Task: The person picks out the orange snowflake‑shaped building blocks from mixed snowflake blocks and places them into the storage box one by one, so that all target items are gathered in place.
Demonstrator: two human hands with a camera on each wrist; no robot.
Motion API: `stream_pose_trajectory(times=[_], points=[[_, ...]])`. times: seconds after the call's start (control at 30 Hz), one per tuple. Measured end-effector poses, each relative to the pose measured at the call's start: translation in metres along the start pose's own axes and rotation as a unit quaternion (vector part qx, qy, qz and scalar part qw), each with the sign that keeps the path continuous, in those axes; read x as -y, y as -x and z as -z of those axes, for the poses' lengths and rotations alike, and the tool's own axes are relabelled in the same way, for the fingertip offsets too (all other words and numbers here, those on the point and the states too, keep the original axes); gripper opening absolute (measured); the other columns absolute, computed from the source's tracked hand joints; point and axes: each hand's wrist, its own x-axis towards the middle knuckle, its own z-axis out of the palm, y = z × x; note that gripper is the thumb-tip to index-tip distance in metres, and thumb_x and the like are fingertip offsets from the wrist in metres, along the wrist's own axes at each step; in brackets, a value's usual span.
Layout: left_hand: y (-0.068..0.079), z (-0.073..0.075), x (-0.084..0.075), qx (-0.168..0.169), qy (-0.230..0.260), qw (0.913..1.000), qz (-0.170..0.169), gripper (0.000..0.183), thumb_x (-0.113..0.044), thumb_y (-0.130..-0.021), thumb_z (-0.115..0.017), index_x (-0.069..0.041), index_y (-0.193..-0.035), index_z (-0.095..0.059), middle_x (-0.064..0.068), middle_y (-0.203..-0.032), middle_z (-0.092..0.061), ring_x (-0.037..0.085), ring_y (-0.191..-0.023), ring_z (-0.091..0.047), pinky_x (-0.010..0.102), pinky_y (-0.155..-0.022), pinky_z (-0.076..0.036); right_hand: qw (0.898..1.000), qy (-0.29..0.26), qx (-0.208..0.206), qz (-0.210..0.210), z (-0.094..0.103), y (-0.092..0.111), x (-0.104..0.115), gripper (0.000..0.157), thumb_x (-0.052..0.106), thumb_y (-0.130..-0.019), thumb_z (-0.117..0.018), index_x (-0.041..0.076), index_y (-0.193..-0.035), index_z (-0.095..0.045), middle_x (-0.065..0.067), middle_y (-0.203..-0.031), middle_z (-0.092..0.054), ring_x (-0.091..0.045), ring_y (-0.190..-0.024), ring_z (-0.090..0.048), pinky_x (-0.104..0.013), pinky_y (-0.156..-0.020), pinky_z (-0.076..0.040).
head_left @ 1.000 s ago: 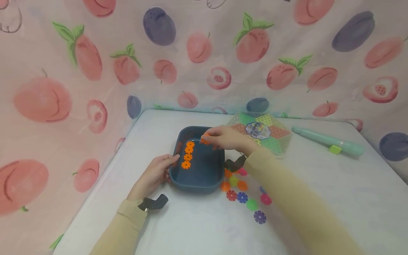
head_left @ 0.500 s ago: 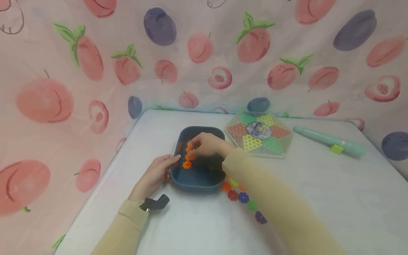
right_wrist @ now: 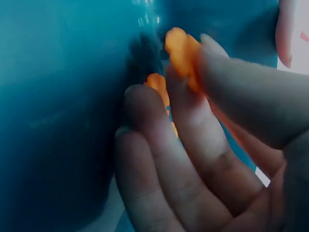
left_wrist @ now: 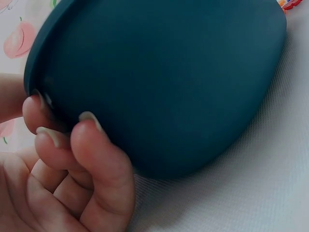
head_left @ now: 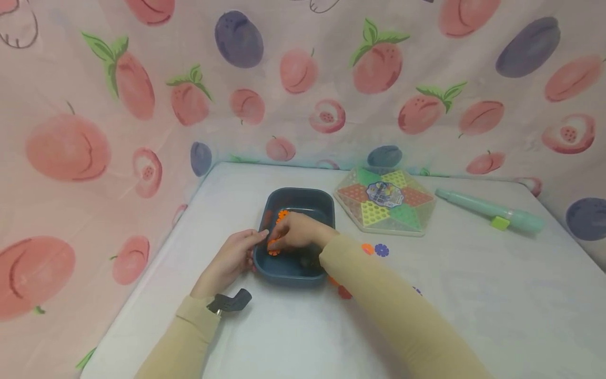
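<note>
Right hand [head_left: 300, 231]: now sliding from the blue tray's [head_left: 314, 202] 10 o'clock down to 8 | thumb and index finger pinching an orange piece [right_wrist: 181, 50] inside the tray | left hand [head_left: 236, 250]: staying at 9, thumb and curled fingers gripping the rim | purple disc [head_left: 382, 250]: popping into view outside, at 3
</note>
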Motion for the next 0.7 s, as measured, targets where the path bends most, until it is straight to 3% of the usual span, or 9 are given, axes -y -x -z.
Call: stream_pose_trajectory(times=[0.3,0.7], points=[[0.002,0.001,-0.001,0.004,-0.005,1.0000,-0.004,0.036,-0.032,-0.101,-0.066,0.003,-0.097,-0.059,0.008,-0.075,-0.059,0.017,-0.060,-0.051,0.028,-0.056,-0.047,1.000,0.023,-0.011,-0.010,-0.012,-0.002,0.000,0.015,0.036,-0.083,-0.087,0.025,-0.080,-0.078,0.010,-0.075,-0.072,-0.013,-0.079,-0.061,-0.027,-0.075,-0.049],[0.002,-0.001,-0.001,0.013,0.013,0.9998,-0.008,0.036,-0.032,-0.101,-0.067,0.002,-0.093,-0.059,0.006,-0.069,-0.064,0.015,-0.056,-0.056,0.026,-0.052,-0.047,0.998,0.050,-0.030,-0.036,-0.015,-0.002,-0.001,0.020,0.039,-0.080,-0.090,0.025,-0.078,-0.075,0.010,-0.072,-0.070,-0.013,-0.079,-0.060,-0.027,-0.072,-0.048]])
